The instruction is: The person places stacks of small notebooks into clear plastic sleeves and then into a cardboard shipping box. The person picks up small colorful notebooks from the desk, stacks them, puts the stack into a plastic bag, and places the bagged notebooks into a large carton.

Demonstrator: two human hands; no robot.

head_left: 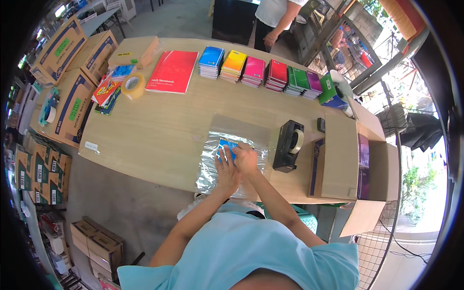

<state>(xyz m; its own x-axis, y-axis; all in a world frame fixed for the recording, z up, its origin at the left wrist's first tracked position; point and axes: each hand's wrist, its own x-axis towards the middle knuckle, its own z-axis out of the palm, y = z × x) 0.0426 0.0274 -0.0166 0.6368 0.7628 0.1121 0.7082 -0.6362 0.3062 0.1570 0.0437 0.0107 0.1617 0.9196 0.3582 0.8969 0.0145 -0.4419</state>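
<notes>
A small blue spiral notebook (224, 143) lies on a clear plastic sheet or bag (209, 162) in front of me. My left hand (227, 171) rests flat over its lower part, fingers stretched out. Against the notebook's right edge, my right hand (245, 158) is closed, its fingertips partly hidden; it seems to grip that edge. The plastic spreads shiny and wrinkled beneath both hands toward the table's near edge.
A black tape dispenser (288, 146) stands right of the plastic, before an open carton (340, 157). Along the far side are several coloured notebook stacks (231, 66), a large red notebook (172, 71) and a tape roll (132, 86). Boxes (72, 106) fill the left. A person (276, 19) stands beyond.
</notes>
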